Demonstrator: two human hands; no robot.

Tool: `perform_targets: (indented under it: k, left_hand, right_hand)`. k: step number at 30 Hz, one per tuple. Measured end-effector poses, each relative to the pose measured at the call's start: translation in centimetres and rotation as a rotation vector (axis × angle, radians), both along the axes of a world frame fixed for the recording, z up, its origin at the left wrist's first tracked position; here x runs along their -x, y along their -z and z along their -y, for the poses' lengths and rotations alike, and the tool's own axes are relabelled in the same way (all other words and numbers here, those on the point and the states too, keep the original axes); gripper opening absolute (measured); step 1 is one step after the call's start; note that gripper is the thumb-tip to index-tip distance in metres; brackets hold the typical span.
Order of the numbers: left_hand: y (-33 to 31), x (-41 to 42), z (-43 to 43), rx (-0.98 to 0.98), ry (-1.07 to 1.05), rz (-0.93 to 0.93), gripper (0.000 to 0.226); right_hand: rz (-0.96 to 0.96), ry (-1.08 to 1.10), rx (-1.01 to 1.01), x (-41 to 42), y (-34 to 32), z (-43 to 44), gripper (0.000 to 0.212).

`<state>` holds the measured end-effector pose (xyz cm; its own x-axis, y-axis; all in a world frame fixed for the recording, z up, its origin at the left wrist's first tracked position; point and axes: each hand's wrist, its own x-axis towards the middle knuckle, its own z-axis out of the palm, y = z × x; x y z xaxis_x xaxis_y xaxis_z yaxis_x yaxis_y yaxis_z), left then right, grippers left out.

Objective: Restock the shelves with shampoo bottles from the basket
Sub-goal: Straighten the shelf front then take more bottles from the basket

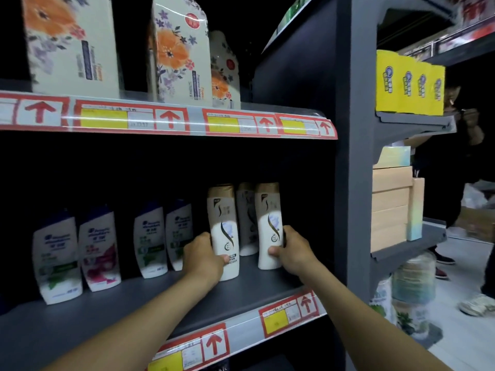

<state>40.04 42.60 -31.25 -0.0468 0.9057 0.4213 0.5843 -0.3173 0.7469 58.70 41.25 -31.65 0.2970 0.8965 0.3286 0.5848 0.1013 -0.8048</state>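
Note:
Two white shampoo bottles with gold caps stand upright on the grey middle shelf (pixel 150 303). My left hand (pixel 201 257) is wrapped around the lower part of the left bottle (pixel 223 226). My right hand (pixel 290 253) grips the lower part of the right bottle (pixel 269 223), close to the shelf's right wall. A third gold-capped bottle (pixel 246 215) stands behind, between the two. The basket is out of view.
Several white bottles with dark blue caps (pixel 57 258) stand to the left on the same shelf. Floral refill packs (pixel 179 52) fill the shelf above. A grey upright (pixel 353 156) bounds the right; yellow boxes (pixel 409 84) and a person (pixel 466 145) are beyond it.

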Motion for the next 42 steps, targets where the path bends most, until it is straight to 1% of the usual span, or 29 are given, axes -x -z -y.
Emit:
perform_targets:
  k: [4, 10, 17, 20, 23, 26, 27, 29, 30, 31, 34, 35, 38, 40, 41, 42]
  left_hand:
    - [0.1, -0.9, -1.1, 0.012, 0.010, 0.016, 0.033]
    - [0.3, -1.8, -2.2, 0.021, 0.018, 0.020, 0.029]
    - [0.3, -2.6, -2.7, 0.035, -0.013, 0.000, 0.034]
    - [0.2, -2.8, -2.6, 0.051, -0.028, -0.023, 0.031]
    - [0.2, -2.8, -2.3, 0.101, -0.026, -0.058, 0.030]
    - [0.0, -2.2, -1.7, 0.142, -0.007, -0.115, 0.033]
    - [-0.3, -1.8, -1.4, 0.137, -0.011, -0.144, 0.035]
    - [-0.8, -0.5, 0.0, 0.088, -0.017, -0.229, 0.042]
    - [-0.8, 0.4, 1.0, 0.055, -0.019, -0.311, 0.046]
    - [-0.9, 1.4, 2.0, 0.024, -0.023, -0.433, 0.049]
    - [-0.4, 4.4, 6.4, -0.126, -0.067, -0.769, 0.061]
    - [0.1, 5.5, 8.1, -0.169, -0.051, -0.816, 0.063]
    - [1.3, 8.2, 12.8, -0.228, -0.032, -0.916, 0.066]
    - [5.0, 15.0, 19.6, -0.110, -0.015, -1.000, 0.066]
    - [5.3, 15.3, 19.9, -0.169, -0.010, -0.969, 0.066]
    - [6.1, 16.4, 21.4, -0.189, -0.030, -0.982, 0.066]
  right_hand:
    - [-0.026, -0.037, 0.013, 0.4, 0.2, -1.5, 0.039]
    - [-0.119, -0.094, 0.019, 0.8, 0.9, -2.7, 0.036]
    - [-0.151, -0.116, 0.020, 0.9, 1.1, -3.7, 0.028]
    - [-0.164, -0.118, 0.024, 0.9, 1.3, -3.7, 0.034]
    - [-0.142, -0.113, 0.082, 0.9, 0.9, -3.3, 0.042]
    - [-0.036, -0.058, 0.133, 0.9, -0.7, -1.8, 0.057]
    - [0.043, -0.008, 0.133, 1.1, -1.4, -0.9, 0.060]
    - [0.247, 0.090, 0.074, 2.1, -2.0, 1.3, 0.055]
    - [0.344, 0.117, 0.023, 2.9, -2.1, 2.7, 0.050]
    - [0.436, 0.126, -0.014, 3.8, -2.1, 4.2, 0.047]
    - [0.617, 0.121, -0.051, 7.2, -1.3, 8.8, 0.053]
    - [0.664, 0.112, -0.051, 8.6, -0.7, 10.5, 0.056]
    - [0.742, 0.077, -0.085, 11.7, 1.3, 15.3, 0.058]
    - [0.765, -0.068, 0.055, 18.7, 5.4, 21.0, 0.059]
    - [0.742, -0.049, 0.018, 18.3, 6.0, 21.6, 0.059]
    - [0.743, -0.031, 0.007, 19.4, 7.0, 22.8, 0.059]
